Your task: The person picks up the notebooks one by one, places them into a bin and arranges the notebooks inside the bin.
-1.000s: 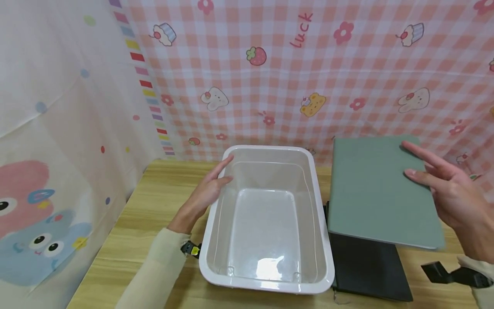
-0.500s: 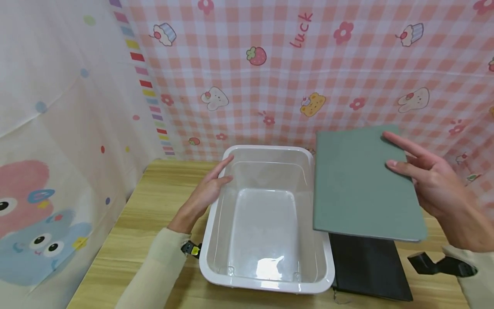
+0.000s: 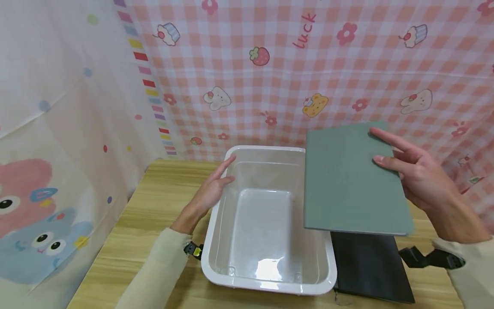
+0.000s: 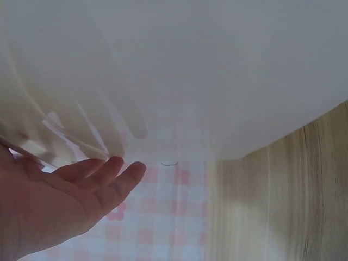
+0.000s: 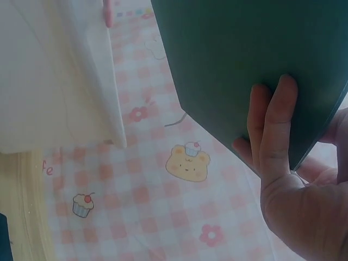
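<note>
A green book (image 3: 351,184) is raised over the right side of a white tub (image 3: 266,286), hiding the tub's far right corner and the far part of a flat black item (image 3: 370,266) on the wooden worktop (image 3: 131,223); whether book and tub touch is unclear. The right hand (image 3: 424,176) grips the book's right edge, thumb and index finger on the upper face, other fingers beneath, visible from the right wrist, where the book's top is cut off. That forearm runs off the right edge. The left arm reaches up from the near left; the left hand (image 3: 210,191) rests at the tub's left rim, fingers loosely extended, some hidden from above but showing beside the outer wall from the left wrist.
</note>
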`<state>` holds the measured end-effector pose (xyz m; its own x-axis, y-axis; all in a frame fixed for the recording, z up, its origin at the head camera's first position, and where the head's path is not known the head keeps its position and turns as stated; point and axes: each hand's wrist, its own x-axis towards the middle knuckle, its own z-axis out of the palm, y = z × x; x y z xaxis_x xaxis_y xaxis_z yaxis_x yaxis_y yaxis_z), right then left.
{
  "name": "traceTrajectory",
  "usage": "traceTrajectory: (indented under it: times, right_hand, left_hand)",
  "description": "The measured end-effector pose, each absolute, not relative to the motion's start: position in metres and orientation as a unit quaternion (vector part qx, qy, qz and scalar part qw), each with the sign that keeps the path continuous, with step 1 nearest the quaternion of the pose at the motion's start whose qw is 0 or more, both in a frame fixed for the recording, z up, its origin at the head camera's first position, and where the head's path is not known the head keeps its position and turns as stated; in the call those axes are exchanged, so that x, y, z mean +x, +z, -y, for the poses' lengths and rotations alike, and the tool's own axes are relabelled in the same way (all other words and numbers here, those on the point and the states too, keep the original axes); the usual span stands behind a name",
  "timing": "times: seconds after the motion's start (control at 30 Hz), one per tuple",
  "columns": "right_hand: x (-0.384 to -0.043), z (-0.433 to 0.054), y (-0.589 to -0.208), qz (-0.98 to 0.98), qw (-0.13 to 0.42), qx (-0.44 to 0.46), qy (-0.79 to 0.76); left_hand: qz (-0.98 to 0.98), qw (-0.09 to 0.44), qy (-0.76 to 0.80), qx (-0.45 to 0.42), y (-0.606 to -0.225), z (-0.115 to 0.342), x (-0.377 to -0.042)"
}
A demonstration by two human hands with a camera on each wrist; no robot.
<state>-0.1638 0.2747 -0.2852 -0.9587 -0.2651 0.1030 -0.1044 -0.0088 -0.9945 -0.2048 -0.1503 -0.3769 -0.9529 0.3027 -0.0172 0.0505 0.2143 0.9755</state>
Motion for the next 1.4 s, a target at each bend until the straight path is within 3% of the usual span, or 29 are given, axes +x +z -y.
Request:
traceTrajectory:
  times: [0.9,1.4]
  right_hand:
    - [-0.177,-0.22,-0.272,-0.682,0.093,-0.196,-0.699]
    - [-0.179,-0.188,-0.259,-0.737,0.1,-0.127,-0.657]
  left_hand:
    - [-0.798,0.078,0.586,0.113,-0.377,0.149,-0.204]
    - [-0.793,0.088,0.595,0.1,-0.376,0.148,-0.205]
